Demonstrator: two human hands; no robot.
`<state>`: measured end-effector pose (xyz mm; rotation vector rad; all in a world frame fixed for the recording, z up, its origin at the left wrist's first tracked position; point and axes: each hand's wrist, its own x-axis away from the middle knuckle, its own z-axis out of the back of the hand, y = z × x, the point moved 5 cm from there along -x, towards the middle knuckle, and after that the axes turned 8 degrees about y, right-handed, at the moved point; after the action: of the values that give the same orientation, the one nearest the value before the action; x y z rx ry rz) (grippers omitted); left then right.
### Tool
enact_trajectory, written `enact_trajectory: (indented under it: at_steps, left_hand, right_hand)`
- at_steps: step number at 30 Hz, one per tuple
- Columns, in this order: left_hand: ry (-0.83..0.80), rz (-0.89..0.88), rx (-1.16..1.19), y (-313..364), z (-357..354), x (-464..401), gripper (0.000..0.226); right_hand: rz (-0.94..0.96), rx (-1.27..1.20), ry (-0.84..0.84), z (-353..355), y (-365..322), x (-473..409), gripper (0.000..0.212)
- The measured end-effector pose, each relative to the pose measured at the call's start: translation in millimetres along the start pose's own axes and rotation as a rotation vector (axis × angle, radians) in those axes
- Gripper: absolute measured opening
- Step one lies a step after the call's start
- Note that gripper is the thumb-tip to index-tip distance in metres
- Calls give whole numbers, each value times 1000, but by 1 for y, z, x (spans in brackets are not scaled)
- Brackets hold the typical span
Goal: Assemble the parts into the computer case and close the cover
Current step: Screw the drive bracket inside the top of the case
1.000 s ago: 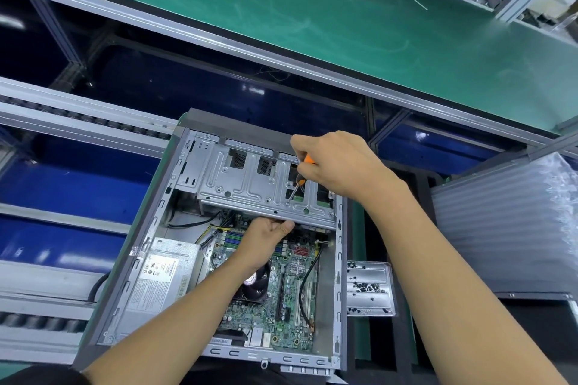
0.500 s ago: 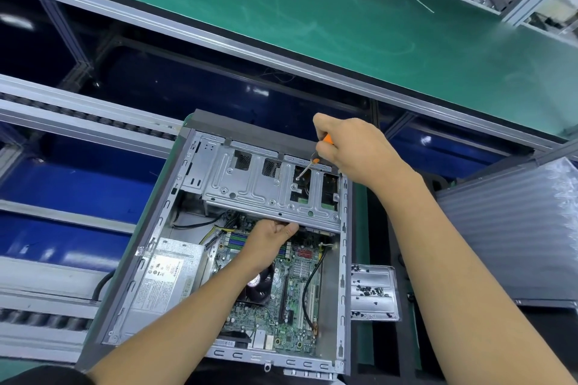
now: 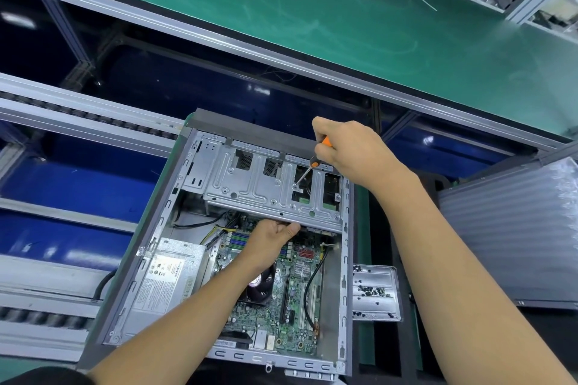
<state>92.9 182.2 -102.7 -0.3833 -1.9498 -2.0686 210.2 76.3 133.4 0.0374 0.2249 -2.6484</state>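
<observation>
The open computer case [image 3: 175, 247], a grey sheet-metal box, lies on its side before me with the stamped, ribbed steel drive cage [image 3: 269, 187] spanning its far end. My right hand [image 3: 350, 150] is wrapped around an orange-handled screwdriver [image 3: 312, 162], its thin metal shaft slanting down to a screw on the cage's top face. My left hand [image 3: 272, 239] grips the cage's near lower edge from beneath, above the green motherboard [image 3: 294, 306]; a flat metal tray of small dark screws [image 3: 373, 291] sits just right of the case.
</observation>
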Motion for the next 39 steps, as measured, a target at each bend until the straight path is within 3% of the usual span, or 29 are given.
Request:
enact_trajectory:
  at_steps: [12, 22, 30, 36, 39]
  left_hand:
    - [-4, -25, -29, 3, 0, 1, 62]
    - [-7, -1, 4, 0, 0, 0, 59]
    - [-11, -3, 9, -1, 0, 0, 61]
    - [-14, -12, 13, 0, 0, 0, 61]
    - [-10, -9, 12, 0, 0, 1, 62]
  right_hand:
    - [2, 1, -8, -4, 0, 0, 12]
    - [74, 12, -84, -10, -9, -8, 29]
    - [108, 220, 33, -7, -11, -8, 14]
    - [151, -19, -123, -9, -17, -10, 30]
    - [184, 209, -10, -5, -15, -13, 21]
